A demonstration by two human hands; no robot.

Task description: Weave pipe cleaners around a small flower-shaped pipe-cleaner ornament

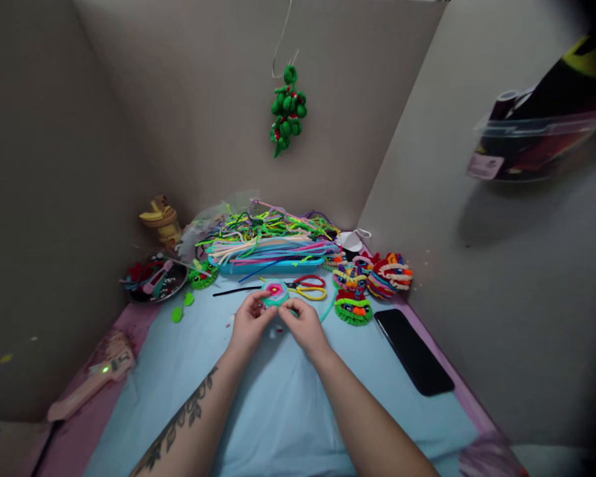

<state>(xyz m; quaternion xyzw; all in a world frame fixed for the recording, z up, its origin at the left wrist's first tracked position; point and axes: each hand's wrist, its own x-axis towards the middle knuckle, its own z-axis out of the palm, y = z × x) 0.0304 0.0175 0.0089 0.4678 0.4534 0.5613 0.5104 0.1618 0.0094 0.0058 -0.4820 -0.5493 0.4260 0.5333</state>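
Between my two hands is a small round disc of coiled pipe cleaner point(277, 292), turquoise at the rim, pink and red inside, with a yellow centre. My left hand point(251, 319) grips its left edge with bent fingers. At the lower right edge, my right hand point(302, 322) pinches the disc or a strand from it; the fingertips partly hide this spot. A turquoise pipe cleaner strand point(329, 309) runs out to the right behind my right hand. Just beyond the disc lie scissors point(311, 287) with red and yellow handles and a black pipe cleaner point(236, 290).
A blue tray point(273, 267) heaped with pipe cleaners stands at the back. Finished fuzzy pieces point(353, 308) and a black phone point(414, 351) lie right. On the left are a metal bowl point(179, 281) and a pink glue gun point(94, 381). A green ornament point(289, 112) hangs above.
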